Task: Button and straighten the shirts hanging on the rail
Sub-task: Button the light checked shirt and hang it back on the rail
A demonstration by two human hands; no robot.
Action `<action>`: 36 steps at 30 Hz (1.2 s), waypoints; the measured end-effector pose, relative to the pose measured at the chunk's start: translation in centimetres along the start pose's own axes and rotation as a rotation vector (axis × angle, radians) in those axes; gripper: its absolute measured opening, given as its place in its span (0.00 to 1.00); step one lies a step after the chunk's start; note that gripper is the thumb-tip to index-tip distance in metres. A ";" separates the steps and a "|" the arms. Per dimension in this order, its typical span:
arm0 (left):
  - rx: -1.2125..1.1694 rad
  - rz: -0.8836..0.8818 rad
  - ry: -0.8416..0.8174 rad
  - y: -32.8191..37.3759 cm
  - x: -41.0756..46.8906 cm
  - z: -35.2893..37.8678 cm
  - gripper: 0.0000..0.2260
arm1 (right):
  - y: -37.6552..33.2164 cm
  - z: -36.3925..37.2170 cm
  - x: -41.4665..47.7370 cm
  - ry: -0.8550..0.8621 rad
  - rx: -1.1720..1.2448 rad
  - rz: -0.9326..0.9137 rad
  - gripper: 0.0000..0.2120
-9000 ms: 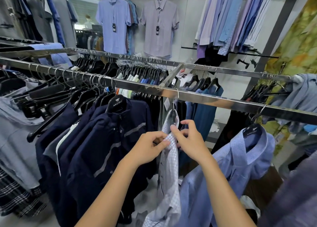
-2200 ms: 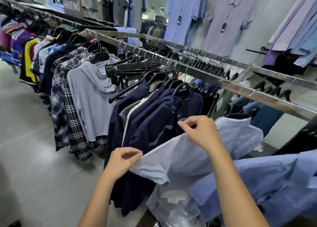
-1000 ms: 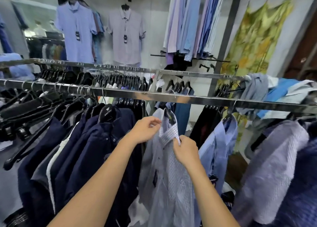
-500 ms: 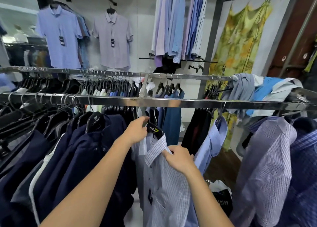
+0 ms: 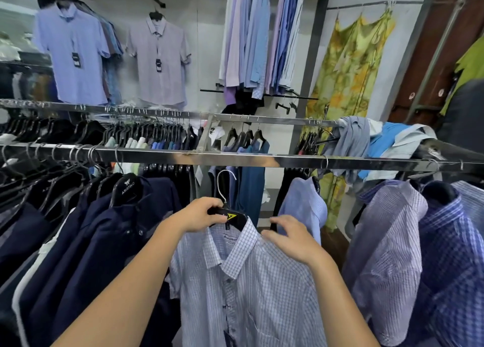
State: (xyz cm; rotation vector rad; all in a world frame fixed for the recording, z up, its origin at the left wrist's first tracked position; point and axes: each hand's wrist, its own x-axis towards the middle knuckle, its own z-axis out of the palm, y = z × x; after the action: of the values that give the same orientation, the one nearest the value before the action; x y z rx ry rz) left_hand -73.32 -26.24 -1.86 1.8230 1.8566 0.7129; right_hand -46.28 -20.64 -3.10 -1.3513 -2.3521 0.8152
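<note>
A: What is the left hand point(image 5: 201, 215) doing?

B: It is reaching up and forward on a bare forearm, and its fingers are curling round the neck of the black hanger point(image 5: 231, 217), gripping it just under the wire hook point(image 5: 222, 184).

A: And the right hand point(image 5: 290, 239)?

B: It is lying palm down on the shoulder of the checked shirt point(image 5: 248, 281), just right of the collar point(image 5: 235, 249). Its fingers are bending loosely and spreading, with the forefinger lifting off the cloth, so it is grasping nothing.

A: Where is the shirt sitting?

B: It is hanging from the hanger directly below the left hand and between the two forearms, with its front facing the wearer.

A: Which way is it pointing?

B: Its long axis is running straight up and down, collar at the top by the hands, button strip point(image 5: 227, 306) dropping out of view at the bottom. The hook is pointing upward, curving over to the right, and it is hovering under the rail point(image 5: 235, 160) without touching it.

A: What is hanging around the hands?

B: Navy shirts point(image 5: 104, 242) are crowding to the left of the left hand, a light blue shirt point(image 5: 301, 205) is hanging just beyond the right hand, and a purple striped shirt point(image 5: 387, 255) is hanging to its right
</note>
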 end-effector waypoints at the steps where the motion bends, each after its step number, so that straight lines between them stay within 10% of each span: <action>1: -0.005 -0.008 0.017 -0.1 -0.2 -0.1 0.09 | 0.1 -0.6 -0.1 0.029 0.067 0.031 0.30; 14: 0.093 -0.150 0.376 0.8 -2.1 0.4 0.07 | 3.7 -3.0 3.0 0.293 0.132 0.187 0.41; 36: 0.319 -0.338 0.850 8.5 -3.6 -1.1 0.11 | -2.4 -0.4 5.9 0.103 0.121 -0.155 0.37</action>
State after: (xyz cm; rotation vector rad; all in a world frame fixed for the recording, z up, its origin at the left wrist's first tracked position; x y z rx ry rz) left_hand -67.34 -29.90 4.17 1.3908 2.8679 1.2397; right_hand -50.69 -16.43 -1.35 -1.1202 -2.2562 0.8074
